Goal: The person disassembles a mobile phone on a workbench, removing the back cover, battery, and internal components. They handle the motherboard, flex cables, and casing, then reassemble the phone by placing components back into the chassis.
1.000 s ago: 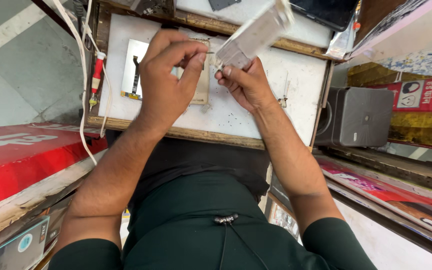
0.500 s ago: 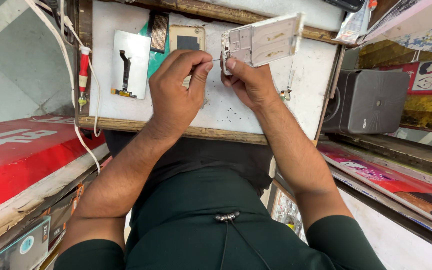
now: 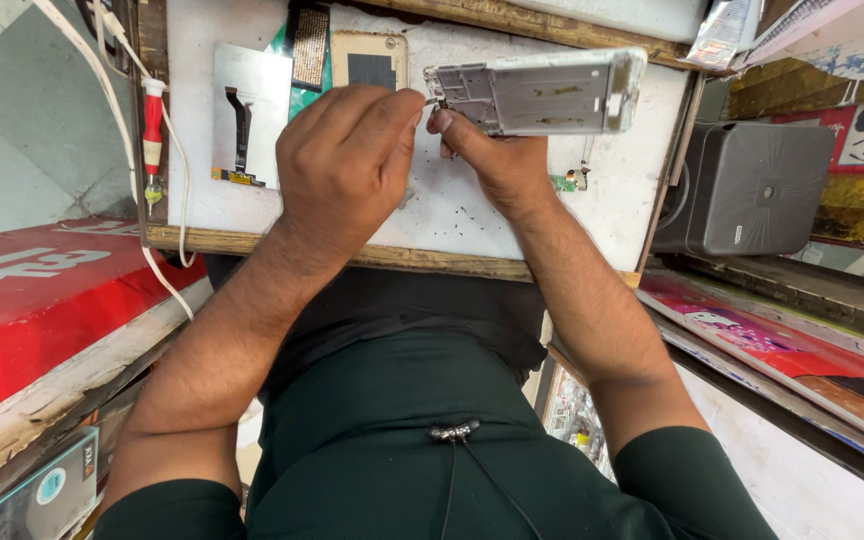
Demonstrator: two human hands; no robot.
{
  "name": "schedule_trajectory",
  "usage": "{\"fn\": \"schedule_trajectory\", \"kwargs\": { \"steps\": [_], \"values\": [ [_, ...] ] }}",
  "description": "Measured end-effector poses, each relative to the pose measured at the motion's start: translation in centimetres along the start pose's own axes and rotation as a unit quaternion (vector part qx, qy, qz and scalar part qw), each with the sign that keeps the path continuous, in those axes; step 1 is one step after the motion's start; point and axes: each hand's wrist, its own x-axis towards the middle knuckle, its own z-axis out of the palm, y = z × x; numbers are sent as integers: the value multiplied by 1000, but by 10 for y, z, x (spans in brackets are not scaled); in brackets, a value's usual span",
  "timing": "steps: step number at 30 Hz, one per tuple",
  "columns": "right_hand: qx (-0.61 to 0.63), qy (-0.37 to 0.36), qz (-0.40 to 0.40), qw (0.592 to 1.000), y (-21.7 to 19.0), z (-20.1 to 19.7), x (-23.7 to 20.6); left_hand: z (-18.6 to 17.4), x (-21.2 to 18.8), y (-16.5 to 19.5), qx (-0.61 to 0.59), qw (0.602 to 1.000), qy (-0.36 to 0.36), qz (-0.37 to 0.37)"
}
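Silver phone frame (image 3: 537, 92) is braced above the desk (image 3: 452, 215) by our right hand (image 3: 497, 160); our left hand (image 3: 347, 160) fingers pinch at its corner for access.

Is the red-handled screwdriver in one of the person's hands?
No, the red-handled screwdriver lies at the workboard's left edge, apart from both hands.

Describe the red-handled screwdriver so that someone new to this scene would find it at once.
Start at the white worktop under the hands and go to its left edge, where white cables run down. The screwdriver hangs among them, upright, tip down. It is the only red, slim tool there; the parts beside it are flat panels.
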Motion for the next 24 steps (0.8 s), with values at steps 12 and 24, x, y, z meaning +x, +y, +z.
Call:
{"fn": "schedule_trajectory", "kwargs": {
  "steps": [12, 24],
  "values": [
    [-75, 13, -23, 997, -4, 0, 4, 1, 11, -13, -96, 990, -76, -62],
    [-112, -10, -87, 990, 7, -3, 7, 13, -1, -11, 15, 999, -35, -36]
  ]
}}
